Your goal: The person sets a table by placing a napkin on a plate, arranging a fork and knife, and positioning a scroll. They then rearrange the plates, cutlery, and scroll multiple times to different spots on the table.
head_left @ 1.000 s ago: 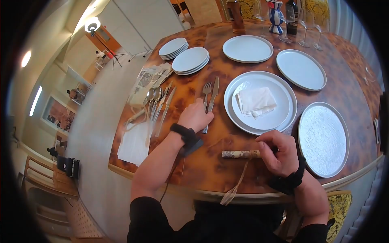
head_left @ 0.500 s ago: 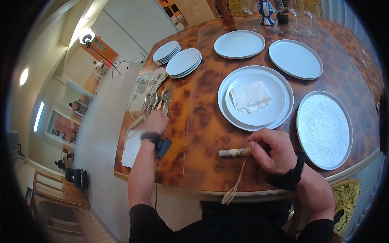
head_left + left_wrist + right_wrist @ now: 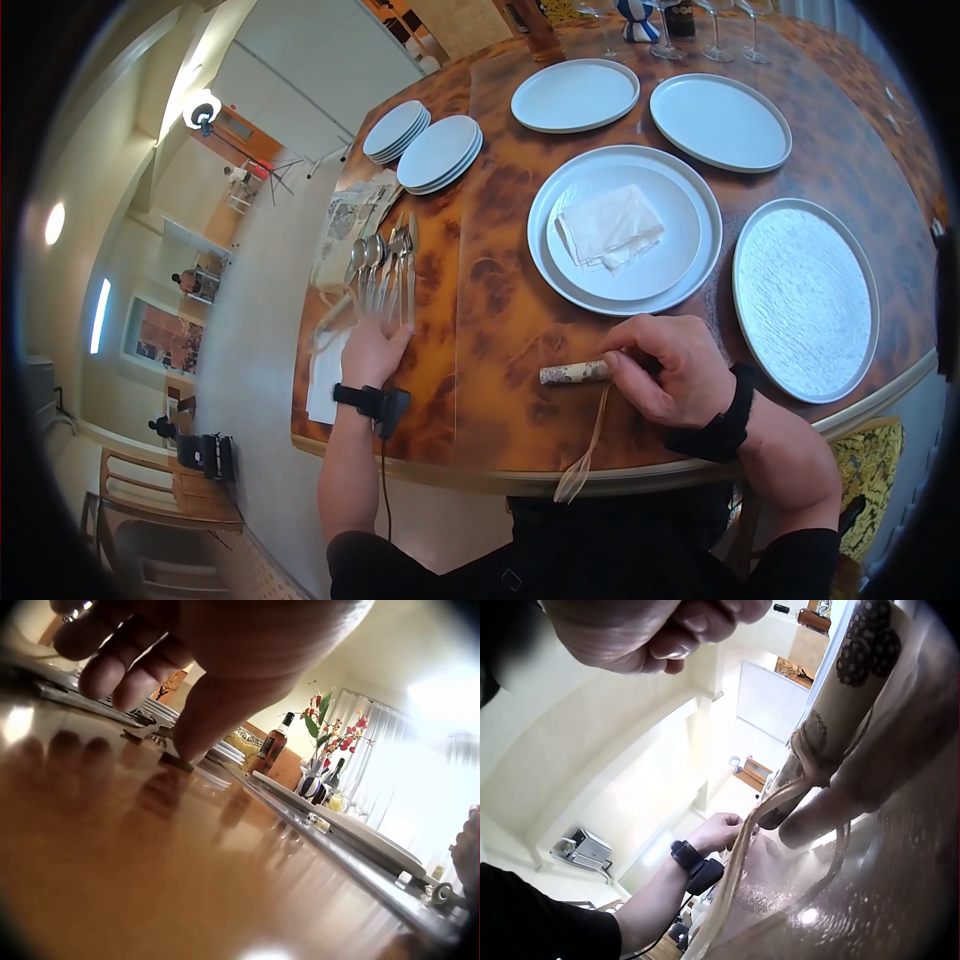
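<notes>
My left hand (image 3: 374,350) is low over the left side of the table, at the handle ends of several spoons, forks and knives (image 3: 385,262). Its blurred fingers look stretched out in the head view. In the left wrist view they hang apart above the glossy wood, gripping nothing. Loosely curled, my right hand (image 3: 678,368) hovers by a rolled patterned napkin (image 3: 573,373) tied with a raffia ribbon (image 3: 590,445). From the right wrist, the curled fingers (image 3: 697,619) appear away from the napkin roll (image 3: 855,682), with nothing seen in them.
Ahead, a folded white napkin (image 3: 612,228) lies on a small plate inside a larger plate (image 3: 540,250). More large plates (image 3: 805,300) lie right and behind. Small plates are stacked (image 3: 437,155) at the back left, near patterned napkins (image 3: 345,225). Wine glasses (image 3: 715,35) and bottles stand at the far edge.
The fork and knife beside the plate were moved left to the other cutlery by my left hand, which then came off them toward me. My right hand stayed by the napkin roll.
</notes>
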### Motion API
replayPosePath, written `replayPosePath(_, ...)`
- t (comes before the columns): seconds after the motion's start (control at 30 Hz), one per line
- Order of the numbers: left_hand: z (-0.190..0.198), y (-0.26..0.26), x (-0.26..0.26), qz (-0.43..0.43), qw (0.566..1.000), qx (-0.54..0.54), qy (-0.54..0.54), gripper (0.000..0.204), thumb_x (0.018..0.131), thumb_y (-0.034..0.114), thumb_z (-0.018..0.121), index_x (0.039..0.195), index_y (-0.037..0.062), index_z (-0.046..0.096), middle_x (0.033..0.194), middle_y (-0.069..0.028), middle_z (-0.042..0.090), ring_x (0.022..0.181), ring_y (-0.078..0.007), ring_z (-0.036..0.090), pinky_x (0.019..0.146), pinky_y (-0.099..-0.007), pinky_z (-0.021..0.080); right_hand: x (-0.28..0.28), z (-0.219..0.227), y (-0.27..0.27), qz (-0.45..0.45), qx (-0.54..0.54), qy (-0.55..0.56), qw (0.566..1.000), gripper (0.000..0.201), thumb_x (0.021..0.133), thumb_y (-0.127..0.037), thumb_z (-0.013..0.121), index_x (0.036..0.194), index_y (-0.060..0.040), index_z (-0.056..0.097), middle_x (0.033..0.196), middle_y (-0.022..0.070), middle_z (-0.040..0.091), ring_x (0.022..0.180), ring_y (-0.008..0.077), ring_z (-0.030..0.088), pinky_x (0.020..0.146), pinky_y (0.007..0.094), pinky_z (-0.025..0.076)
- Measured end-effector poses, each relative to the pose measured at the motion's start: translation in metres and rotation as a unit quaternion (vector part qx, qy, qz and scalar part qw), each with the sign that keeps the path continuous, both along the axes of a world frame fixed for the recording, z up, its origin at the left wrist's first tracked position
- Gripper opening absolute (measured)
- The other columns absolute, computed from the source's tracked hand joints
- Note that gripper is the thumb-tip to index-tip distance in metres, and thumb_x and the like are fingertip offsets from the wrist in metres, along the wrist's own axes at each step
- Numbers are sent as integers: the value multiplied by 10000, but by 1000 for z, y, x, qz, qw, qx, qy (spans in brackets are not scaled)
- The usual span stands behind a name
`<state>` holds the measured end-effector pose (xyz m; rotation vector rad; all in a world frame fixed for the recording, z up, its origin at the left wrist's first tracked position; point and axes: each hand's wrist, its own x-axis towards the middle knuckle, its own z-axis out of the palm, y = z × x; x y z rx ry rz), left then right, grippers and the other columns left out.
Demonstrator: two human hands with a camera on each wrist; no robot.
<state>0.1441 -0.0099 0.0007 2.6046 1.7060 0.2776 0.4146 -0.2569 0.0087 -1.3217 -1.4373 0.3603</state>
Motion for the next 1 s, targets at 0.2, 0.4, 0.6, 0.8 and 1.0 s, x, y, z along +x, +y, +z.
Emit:
replayPosePath(0.2,-11,19,-12,21,999,33,8,283,767,294,539,742,16,585,723,-179,612,728,-349,593,636,-421,454,1,-1,0,-7,1,-3,1000,54,759,-80,588,800,-51,568,610,98,573,559,266,584,514,327,459)
replayPosePath(0.4,-5,16,-4,25,999,43,13,283,747,301,586,733,19,576,691,-161,604,674,-342,584,608,-410,451,1,2,-2,-3,-1,-13,1000,56,757,-82,587,805,-55,573,616,92,578,565,260,588,521,330,462)
replayPosePath(0.6,22,18,49,-114,989,42,-84,258,765,267,579,776,9,578,737,-164,598,708,-335,574,631,-396,452,0,-2,-1,-6,19,0,1000,57,762,-86,585,808,-53,576,626,97,580,567,262,585,524,325,461)
replayPosePath(0.8,41,-30,195,-419,893,-48,-155,299,755,211,601,968,2,582,895,-144,605,808,-268,581,721,-330,460,0,5,-3,-26,-26,10,999,62,766,-85,588,814,-46,577,634,109,578,564,261,587,525,309,460)
replayPosePath(1.0,31,-29,269,-410,909,-45,66,368,602,224,660,869,-22,605,872,-208,614,841,-335,596,741,-397,475,-2,9,-3,-34,-10,-17,999,64,762,-73,589,814,-35,582,650,125,587,573,263,595,531,307,462)
